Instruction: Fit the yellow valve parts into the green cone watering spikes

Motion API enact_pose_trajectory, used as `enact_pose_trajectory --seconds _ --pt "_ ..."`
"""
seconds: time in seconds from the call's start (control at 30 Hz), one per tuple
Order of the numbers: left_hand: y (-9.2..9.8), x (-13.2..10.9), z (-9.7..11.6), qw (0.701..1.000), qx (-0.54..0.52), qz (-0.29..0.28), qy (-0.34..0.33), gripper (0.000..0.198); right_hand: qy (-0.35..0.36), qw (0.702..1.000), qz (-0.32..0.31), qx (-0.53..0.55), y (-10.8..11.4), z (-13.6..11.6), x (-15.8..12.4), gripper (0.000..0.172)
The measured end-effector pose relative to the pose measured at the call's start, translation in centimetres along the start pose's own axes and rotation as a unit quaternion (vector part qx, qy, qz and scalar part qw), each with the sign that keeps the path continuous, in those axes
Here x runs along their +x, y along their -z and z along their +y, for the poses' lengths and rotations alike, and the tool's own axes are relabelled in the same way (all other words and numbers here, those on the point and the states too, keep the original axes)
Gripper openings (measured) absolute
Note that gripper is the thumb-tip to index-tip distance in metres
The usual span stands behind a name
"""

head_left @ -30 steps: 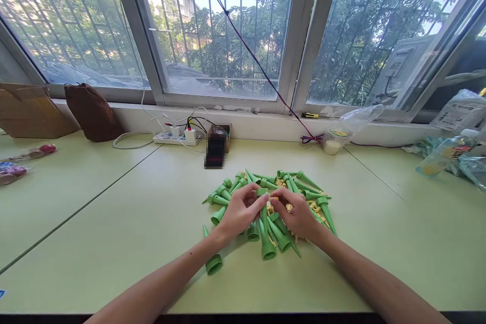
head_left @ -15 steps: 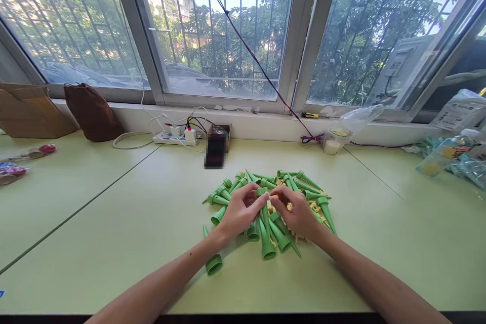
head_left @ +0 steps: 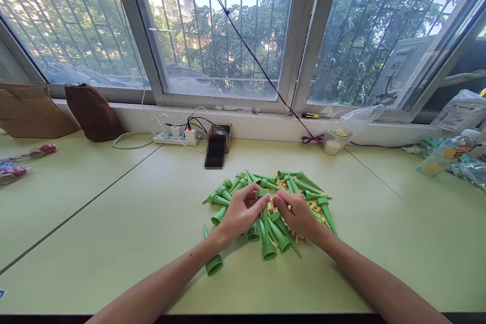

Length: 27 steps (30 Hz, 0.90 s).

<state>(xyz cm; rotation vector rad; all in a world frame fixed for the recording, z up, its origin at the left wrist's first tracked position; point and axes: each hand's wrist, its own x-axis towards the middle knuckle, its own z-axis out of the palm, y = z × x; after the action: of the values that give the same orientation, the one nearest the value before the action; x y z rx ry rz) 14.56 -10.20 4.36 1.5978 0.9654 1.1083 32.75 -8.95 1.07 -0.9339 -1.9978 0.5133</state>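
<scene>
My left hand (head_left: pixel 240 211) is closed around a green plastic spike (head_left: pixel 265 212), with its wide ribbed cap up and its narrow end pointing down. Close beside that cap, my right hand (head_left: pixel 293 207) has its thumb and forefinger pinched together. Whatever sits between those fingertips is too small and covered to make out. Under and around both hands lies a pile of similar green spikes (head_left: pixel 280 235), several with their open round ends toward me. Small pale yellow pieces (head_left: pixel 314 208) are scattered among them. One spike (head_left: pixel 214 265) lies apart, nearer to me on the left.
Along the back of the table (head_left: pixel 125 243) stand a power strip (head_left: pixel 176 136), a small box (head_left: pixel 224 134) and a bagged cup (head_left: pixel 333 144). A brown pouch (head_left: pixel 91 114) and cardboard box (head_left: pixel 32 111) are at the left. A bottle (head_left: pixel 448 152) lies at the right.
The fingers of my right hand have curled in tighter and turned slightly beside the spike's cap. My left hand and its spike stay nearly in place.
</scene>
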Motion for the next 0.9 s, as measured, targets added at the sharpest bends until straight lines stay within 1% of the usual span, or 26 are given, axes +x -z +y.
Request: enact_pose_trajectory --seconds 0.13,0.2,0.4,0.6,0.9 --pt "0.05 0.03 -0.09 1.0 -0.009 -0.001 0.004 0.033 -0.007 1.0 0.004 0.01 0.05 -0.24 -0.06 0.031" --pt "0.05 0.06 -0.19 1.0 -0.011 0.002 0.004 0.033 -0.005 1.0 0.004 0.01 0.07 -0.35 -0.12 0.029" --pt "0.05 0.1 -0.29 1.0 0.011 0.005 -0.004 0.034 -0.001 1.0 -0.005 0.008 0.11 -0.37 -0.07 0.035" --pt "0.14 0.11 -0.47 1.0 0.021 -0.001 -0.013 0.033 0.001 1.0 -0.011 -0.001 -0.03 0.13 -0.08 0.042" --pt "0.07 -0.03 -0.7 0.998 0.051 -0.008 -0.035 0.028 -0.002 1.0 -0.014 -0.014 -0.07 0.36 -0.14 0.044"
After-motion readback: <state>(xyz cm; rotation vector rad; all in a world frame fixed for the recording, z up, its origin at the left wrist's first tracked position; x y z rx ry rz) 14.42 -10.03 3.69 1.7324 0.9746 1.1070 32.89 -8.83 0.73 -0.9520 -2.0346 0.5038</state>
